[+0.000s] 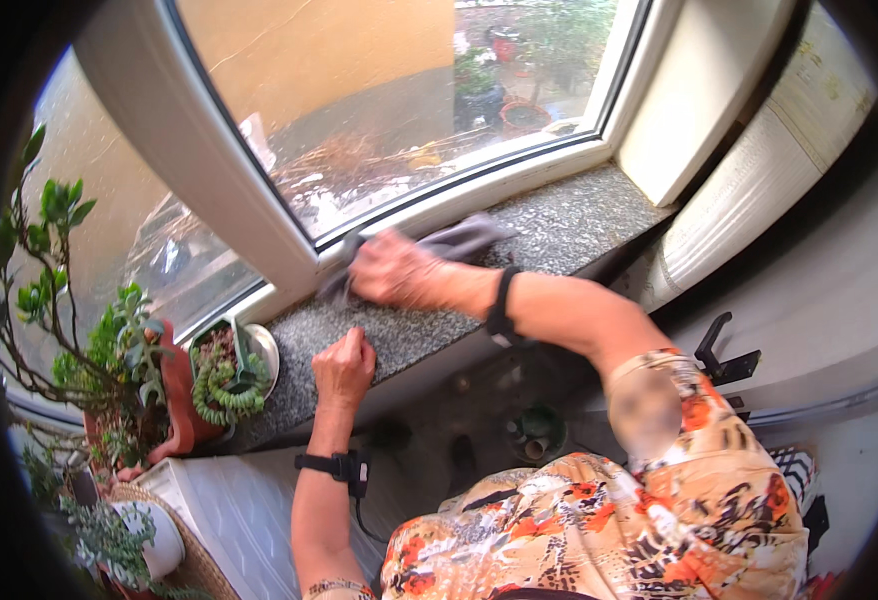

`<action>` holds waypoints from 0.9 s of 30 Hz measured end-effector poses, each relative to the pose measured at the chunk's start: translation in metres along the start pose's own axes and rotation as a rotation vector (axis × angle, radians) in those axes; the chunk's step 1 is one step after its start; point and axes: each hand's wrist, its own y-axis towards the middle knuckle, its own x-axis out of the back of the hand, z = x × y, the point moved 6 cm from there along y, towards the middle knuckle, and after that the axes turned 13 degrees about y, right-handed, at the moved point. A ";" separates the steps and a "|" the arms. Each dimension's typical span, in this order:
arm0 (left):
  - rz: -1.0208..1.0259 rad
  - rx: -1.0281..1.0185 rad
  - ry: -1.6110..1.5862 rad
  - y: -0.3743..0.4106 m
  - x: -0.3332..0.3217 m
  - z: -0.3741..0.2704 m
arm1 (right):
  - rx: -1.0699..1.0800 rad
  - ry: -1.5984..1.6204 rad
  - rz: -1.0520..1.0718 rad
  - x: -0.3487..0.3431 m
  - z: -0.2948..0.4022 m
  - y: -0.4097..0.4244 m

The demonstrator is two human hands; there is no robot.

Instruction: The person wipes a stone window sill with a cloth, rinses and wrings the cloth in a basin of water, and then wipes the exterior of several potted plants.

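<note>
My right hand [392, 271] grips a grey cloth [469, 236] and presses it on the granite windowsill [574, 210], close against the white window frame [450, 202]. The hand is slightly blurred, and part of the cloth is hidden beneath it. Curled into a fist, my left hand [344, 365] rests at the sill's front edge, with nothing visible in it. To its left, a green pot [244, 367] of trailing succulent stands on the sill, a white saucer [265, 352] beside it.
A terracotta planter [180, 397] with a branching jade plant [56, 247] fills the sill's left end. Below it sits a white pot [158, 536] on a woven surface. A large white cylinder [746, 202] stands right of the sill, near a black handle [720, 352].
</note>
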 end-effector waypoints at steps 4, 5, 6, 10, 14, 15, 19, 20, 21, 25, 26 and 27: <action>-0.018 0.022 -0.013 -0.001 0.005 -0.001 | 0.110 -0.024 0.100 -0.020 0.001 0.009; -0.011 0.014 -0.014 0.002 0.004 -0.003 | 0.107 0.008 0.150 -0.020 -0.009 0.000; 0.007 0.022 -0.008 -0.002 0.002 -0.002 | 0.092 -0.002 0.157 -0.020 -0.013 -0.011; 0.028 0.034 0.014 -0.003 0.003 0.000 | -0.045 -0.132 0.202 0.014 -0.055 -0.068; 0.036 0.028 0.044 -0.003 0.004 0.000 | -0.334 -0.224 0.275 0.040 -0.105 -0.133; 0.050 0.031 0.055 -0.003 0.001 -0.001 | -0.409 -0.270 0.296 0.042 -0.114 -0.146; 0.116 0.038 0.022 0.007 -0.002 -0.001 | -0.828 -0.104 0.083 0.061 -0.130 -0.155; 0.146 0.028 -0.038 0.011 0.000 -0.004 | -0.934 -0.052 0.037 0.061 -0.127 -0.154; 0.186 0.018 -0.101 0.014 -0.001 -0.008 | -0.975 -0.005 -0.001 0.062 -0.120 -0.140; 0.306 0.588 -0.982 0.065 -0.017 -0.023 | -0.891 0.274 -0.307 0.054 -0.070 -0.074; 0.345 0.685 -1.119 0.079 -0.020 -0.034 | -0.817 0.359 -0.400 0.052 -0.054 -0.059; 0.383 0.798 -1.242 0.085 -0.024 -0.040 | -0.735 0.458 -0.493 0.048 -0.038 -0.049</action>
